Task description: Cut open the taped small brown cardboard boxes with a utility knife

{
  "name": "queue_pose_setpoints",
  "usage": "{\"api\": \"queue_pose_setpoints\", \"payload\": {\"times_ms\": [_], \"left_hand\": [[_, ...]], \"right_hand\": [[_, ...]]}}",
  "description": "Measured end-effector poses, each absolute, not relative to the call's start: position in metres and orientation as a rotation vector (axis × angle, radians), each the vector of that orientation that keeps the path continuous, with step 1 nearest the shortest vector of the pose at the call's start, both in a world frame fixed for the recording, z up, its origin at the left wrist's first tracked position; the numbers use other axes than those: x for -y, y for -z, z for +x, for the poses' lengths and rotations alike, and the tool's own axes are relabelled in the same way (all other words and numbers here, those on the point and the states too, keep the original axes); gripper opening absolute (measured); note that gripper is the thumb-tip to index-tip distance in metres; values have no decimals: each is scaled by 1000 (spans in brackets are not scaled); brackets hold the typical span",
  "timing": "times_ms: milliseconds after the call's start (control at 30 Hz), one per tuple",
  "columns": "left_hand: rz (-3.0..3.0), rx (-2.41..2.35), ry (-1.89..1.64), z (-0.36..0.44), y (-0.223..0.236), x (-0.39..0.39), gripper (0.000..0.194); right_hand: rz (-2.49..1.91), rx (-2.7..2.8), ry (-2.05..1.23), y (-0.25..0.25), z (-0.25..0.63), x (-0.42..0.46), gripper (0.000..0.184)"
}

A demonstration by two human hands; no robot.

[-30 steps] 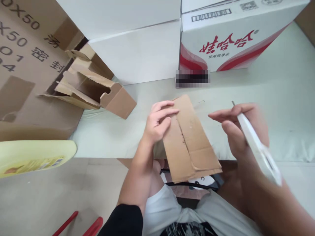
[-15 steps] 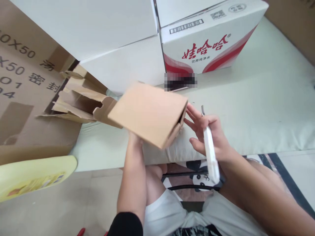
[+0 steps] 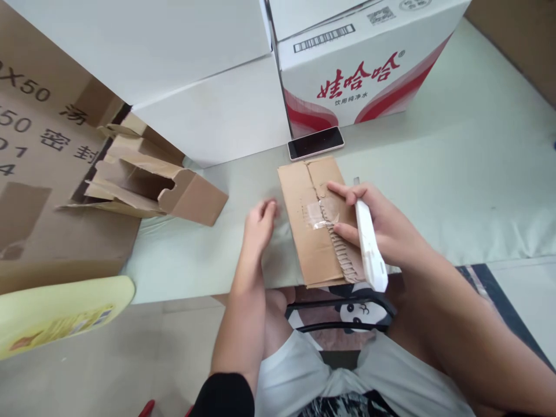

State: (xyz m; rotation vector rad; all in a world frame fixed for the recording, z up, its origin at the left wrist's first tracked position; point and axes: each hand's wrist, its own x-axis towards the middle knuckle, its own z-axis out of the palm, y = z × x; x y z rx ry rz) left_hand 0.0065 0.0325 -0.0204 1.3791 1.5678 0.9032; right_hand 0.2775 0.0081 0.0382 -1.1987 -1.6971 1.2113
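A small brown cardboard box [image 3: 299,243] lies on the pale green cloth surface in front of me, with a torn, ridged seam and a strip of clear tape [image 3: 316,214] across it. My right hand [image 3: 377,226] is closed round a white utility knife [image 3: 369,246], its metal tip pointing away from me. Some fingertips of this hand rest on the box's top, near the seam. To the left of the box, apart from it, my left hand [image 3: 259,226] is curled with nothing visible in it.
Behind the box lies a phone [image 3: 316,143], by a white carton with red print [image 3: 347,87]. An opened cardboard box [image 3: 195,197] stands at the left, near a large brown carton [image 3: 26,231]. A yellow container [image 3: 65,313] is at lower left.
The box, held up and tilted by my left hand before, now lies on the cloth with its taped seam upward. My left hand has let go. My right hand still holds the knife.
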Motion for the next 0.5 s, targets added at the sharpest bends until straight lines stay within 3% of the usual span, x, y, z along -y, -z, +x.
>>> {"api": "queue_pose_setpoints", "payload": {"times_ms": [100, 267, 400, 500], "left_hand": [[1887, -1241, -1361, 20, 16, -31, 64], [2347, -1024, -1285, 40, 13, -27, 47], [2296, -1068, -1370, 48, 16, -20, 46], [2277, -1115, -1426, 57, 17, -13, 45]], "right_hand": [[-1157, 1745, -1172, -36, 271, -7, 33], [-1199, 1374, -773, -42, 268, 0, 33], [-1085, 1073, -875, -58, 271, 6, 45], [-1023, 1140, -878, -68, 268, 13, 15]]}}
